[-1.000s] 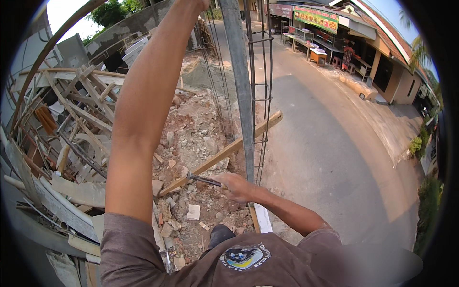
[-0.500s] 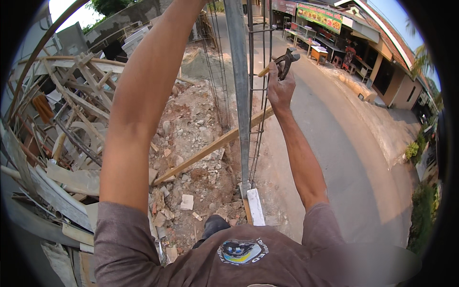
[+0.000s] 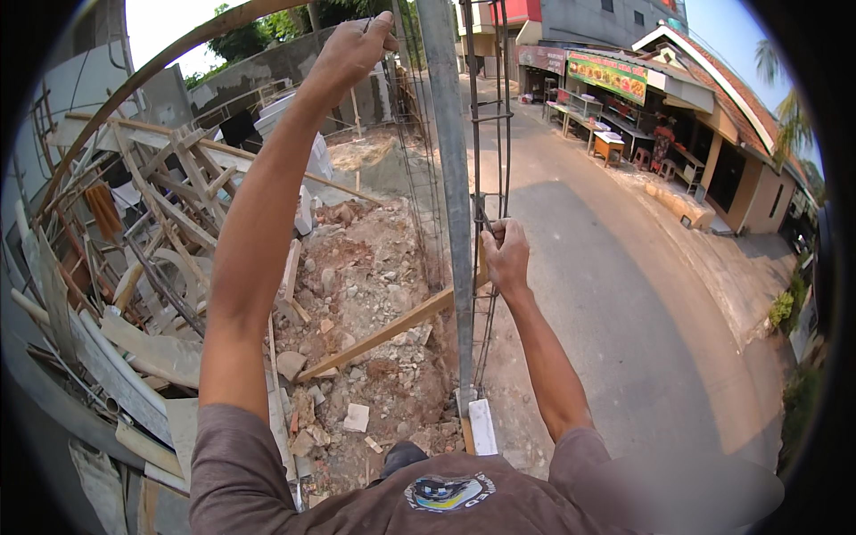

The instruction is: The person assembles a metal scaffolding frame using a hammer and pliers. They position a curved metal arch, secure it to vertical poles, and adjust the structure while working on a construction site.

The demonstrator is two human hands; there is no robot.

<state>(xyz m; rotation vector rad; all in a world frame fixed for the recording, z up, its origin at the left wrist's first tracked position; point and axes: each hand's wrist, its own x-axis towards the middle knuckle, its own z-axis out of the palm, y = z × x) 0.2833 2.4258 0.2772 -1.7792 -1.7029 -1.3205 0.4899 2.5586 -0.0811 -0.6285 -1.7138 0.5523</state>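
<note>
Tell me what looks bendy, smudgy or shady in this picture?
In the head view, the roof seems to bend near the black rim; a blurry grey smudge sits at lower right; the upper-left sky is washed-out white; shadow covers much of the road; the right hand looks fairly sharp.

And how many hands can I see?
2: left hand, up high, left of the post; right hand, at the bars. Any on the distant person don't show clearly.

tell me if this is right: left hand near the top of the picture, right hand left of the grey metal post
Not quite: the head view shows the right hand to the right of the grey metal post. The left hand is near the top, as stated.
</note>
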